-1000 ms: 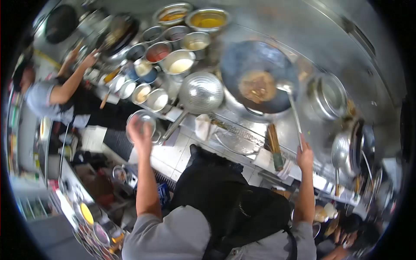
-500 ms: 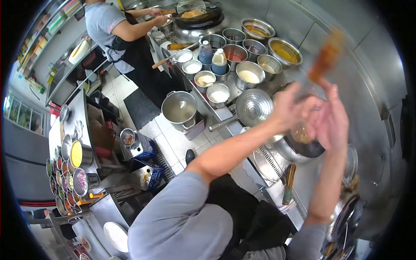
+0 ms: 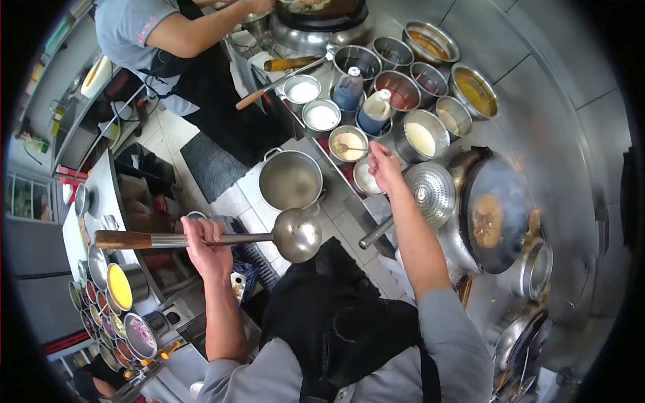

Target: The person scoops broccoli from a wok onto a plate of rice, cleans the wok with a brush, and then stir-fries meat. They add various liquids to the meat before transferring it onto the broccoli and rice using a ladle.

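Observation:
My left hand (image 3: 207,250) is wrapped round the metal shaft of a ladle (image 3: 297,235). Its wooden handle points left, and its shiny bowl hangs beside a large pot (image 3: 290,181) of cloudy liquid. My right hand (image 3: 385,169) reaches over the seasoning pots, fingertips closed at the handle end of a small spoon (image 3: 344,146). That spoon rests in a pot of pale powder (image 3: 351,138). Below my right forearm lies a perforated strainer (image 3: 430,195). A wok (image 3: 514,252) on the right holds a round brown mass (image 3: 487,221), with hazy smoke above.
Seasoning pots and two bottles (image 3: 375,111) crowd the counter ahead. A co-worker (image 3: 175,33) stands at another wok (image 3: 319,23) at upper left. Ingredient bowls and a pot of yellow liquid (image 3: 121,285) stand on the left. A long wooden-handled tool (image 3: 259,99) juts over the counter edge.
Both hands have left the area over the wok. The left has brought the ladle down to the left; the right has moved to the seasoning pots. My view has turned too.

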Demonstrator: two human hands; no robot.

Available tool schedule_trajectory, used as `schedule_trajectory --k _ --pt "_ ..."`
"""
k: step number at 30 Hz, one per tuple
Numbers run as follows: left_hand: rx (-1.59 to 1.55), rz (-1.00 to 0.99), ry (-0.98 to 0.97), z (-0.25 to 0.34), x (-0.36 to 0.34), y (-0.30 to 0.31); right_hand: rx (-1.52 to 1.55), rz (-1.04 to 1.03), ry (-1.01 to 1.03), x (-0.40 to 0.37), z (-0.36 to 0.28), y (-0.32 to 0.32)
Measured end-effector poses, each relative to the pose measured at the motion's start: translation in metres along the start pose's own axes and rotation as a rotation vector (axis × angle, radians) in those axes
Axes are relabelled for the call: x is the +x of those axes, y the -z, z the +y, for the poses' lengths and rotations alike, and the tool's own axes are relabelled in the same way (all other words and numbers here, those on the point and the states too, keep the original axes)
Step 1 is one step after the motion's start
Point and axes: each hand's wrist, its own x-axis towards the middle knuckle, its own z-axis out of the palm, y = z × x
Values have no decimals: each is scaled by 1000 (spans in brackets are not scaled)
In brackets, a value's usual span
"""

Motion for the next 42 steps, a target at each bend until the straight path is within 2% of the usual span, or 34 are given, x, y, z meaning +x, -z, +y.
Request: schedule_trajectory --k 1,2,3,5,12,17,19,20,25,27,29,34,37,42 --pt "9 12 11 1 7 3 -28 -33 76 8 9 -2" --pt "20 -15 -1 2 16 0 -216 32 211 4 4 -15" --pt "27 -49 -16 2 26 -4 -215 36 204 0 -2 -21" --pt "26 -42 -10 -4 43 -14 -507 162 275 -5 -12 -23" --pt "83 -225 -96 -29 86 -50 -294 167 242 -9 -13 -4" --pt "67 -296 -164 -48 104 -77 -160 168 249 -41 -34 8" --pt "10 -298 -156 -56 106 -93 -36 104 281 -62 -52 1" --pt "37 -314 -132 -59 105 -102 -139 156 316 -62 -52 7" --pt "-75 -318 -146 -68 102 -116 -275 224 327 -86 -58 50" --pt "-39 -295 -148 -67 98 -110 -641 284 184 -89 -55 62" --pt "-18 -260 -136 -66 94 -107 -803 266 294 -69 -27 73" --pt "55 -252 -151 -65 78 -110 -583 156 202 -63 -16 45" --pt "45 -275 -175 -65 73 -106 -421 161 204 -64 0 61" --pt "97 -316 -167 -60 66 -105 -192 186 216 -91 -14 77"
